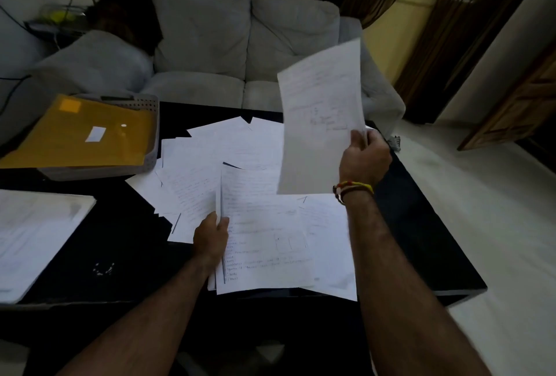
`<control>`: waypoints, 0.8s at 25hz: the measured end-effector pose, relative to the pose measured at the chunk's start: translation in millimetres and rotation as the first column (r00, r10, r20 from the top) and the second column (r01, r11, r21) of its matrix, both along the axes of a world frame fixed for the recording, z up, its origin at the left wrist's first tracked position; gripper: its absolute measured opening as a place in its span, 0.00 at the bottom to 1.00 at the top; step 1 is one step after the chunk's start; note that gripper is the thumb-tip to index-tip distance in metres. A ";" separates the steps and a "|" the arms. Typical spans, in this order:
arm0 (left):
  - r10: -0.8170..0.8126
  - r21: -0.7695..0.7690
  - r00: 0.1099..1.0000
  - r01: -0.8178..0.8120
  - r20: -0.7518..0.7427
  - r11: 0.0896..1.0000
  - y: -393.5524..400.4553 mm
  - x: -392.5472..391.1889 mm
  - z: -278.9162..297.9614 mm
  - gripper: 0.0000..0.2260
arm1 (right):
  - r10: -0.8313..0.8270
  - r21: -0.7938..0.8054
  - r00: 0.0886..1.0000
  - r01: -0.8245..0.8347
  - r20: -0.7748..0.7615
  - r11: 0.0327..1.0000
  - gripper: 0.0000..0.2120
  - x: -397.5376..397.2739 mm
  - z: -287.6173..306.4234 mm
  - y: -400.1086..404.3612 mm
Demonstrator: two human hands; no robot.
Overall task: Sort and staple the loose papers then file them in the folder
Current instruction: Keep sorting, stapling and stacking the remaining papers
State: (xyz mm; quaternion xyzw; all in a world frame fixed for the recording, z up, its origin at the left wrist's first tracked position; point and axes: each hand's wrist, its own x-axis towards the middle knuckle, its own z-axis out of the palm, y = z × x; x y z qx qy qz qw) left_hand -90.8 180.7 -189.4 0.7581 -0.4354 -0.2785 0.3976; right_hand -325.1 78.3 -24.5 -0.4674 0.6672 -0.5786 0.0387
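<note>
A single sheet [320, 117] is pinched near its lower right edge by the right hand [365, 159], fingers and thumb closed on the paper, and is held upright above the table [421, 240]. Its surface is blurred, so the writing cannot be read. Below and to the left of that grip, a small bundle of sheets [264, 243] is held at its left edge by the left hand [211, 240], the thumb laid over the top page and the fingers curled under.

Beyond the left-hand grip, the loose papers [222, 150] are spread in an overlapping scatter across the dark top. Farther left of them, a yellow folder [90, 132] lies closed on a grey perforated tray [147, 147]. Nearest on the left, a separate stack of pages [36, 234] rests apart from the scatter. No stapler can be made out.

The sorting step appears to be in hand: one page is lifted for checking while a set is gathered. The next move would call for the lifted sheet to be matched to the bundle or to another pile, with edges squared before any stapling.
</note>
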 end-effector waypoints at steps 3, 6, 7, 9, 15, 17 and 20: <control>0.018 0.027 1.000 -0.018 0.013 0.999 -2.9 16.5 4.0 0.13 | 0.154 0.230 0.965 -0.203 0.211 0.952 0.08 18.6 -16.1 -2.4; 0.106 0.031 0.988 -0.110 0.112 0.993 2.1 30.3 -0.9 0.18 | 0.267 0.437 0.931 -0.355 0.250 0.827 0.08 53.8 -72.0 14.2; 0.128 0.041 0.985 -0.133 0.112 0.990 3.7 33.1 -4.4 0.17 | 0.277 0.503 0.925 -0.374 0.259 0.779 0.08 63.3 -94.1 20.9; 0.152 0.075 0.985 -0.159 0.082 0.984 4.5 34.9 -6.8 0.12 | 0.289 0.625 0.925 -0.379 0.245 0.682 0.08 74.5 -131.5 34.2; 0.259 -0.062 0.936 -0.281 -0.236 0.958 10.8 24.0 6.4 0.23 | 0.403 0.791 0.895 -0.385 0.193 0.476 0.13 64.5 -153.1 20.0; 0.225 -0.053 0.931 -0.250 -0.287 0.967 11.6 25.1 7.8 0.22 | 0.421 0.792 0.872 -0.434 0.250 0.430 0.16 58.7 -154.3 10.7; 0.145 -0.036 0.959 -0.158 -0.244 0.987 13.1 28.4 7.5 0.14 | 0.426 0.764 0.856 -0.477 0.293 0.434 0.28 56.7 -154.0 14.0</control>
